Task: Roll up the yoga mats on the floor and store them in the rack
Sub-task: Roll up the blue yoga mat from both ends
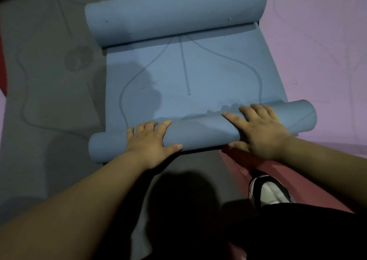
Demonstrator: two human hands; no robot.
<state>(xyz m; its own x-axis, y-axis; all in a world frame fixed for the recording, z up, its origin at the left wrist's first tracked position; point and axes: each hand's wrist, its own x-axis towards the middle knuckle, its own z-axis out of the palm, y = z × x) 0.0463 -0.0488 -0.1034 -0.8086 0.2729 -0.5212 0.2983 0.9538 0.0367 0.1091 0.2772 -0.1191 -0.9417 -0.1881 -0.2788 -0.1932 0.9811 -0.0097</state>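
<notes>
Our left hand (148, 140) and right hand (258, 128) press flat, fingers spread, on the blue yoga mat roll (198, 132); let's push evenly.

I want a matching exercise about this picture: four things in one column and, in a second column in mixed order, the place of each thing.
Things
1. left hand
2. right hand
3. grey mat
4. shoe

Places
a. flat, to the left of the blue mat
b. on the red floor, at the lower right
c. on the right part of the near roll
d. on the left part of the near roll

Pairs: 1-d, 2-c, 3-a, 4-b
</notes>
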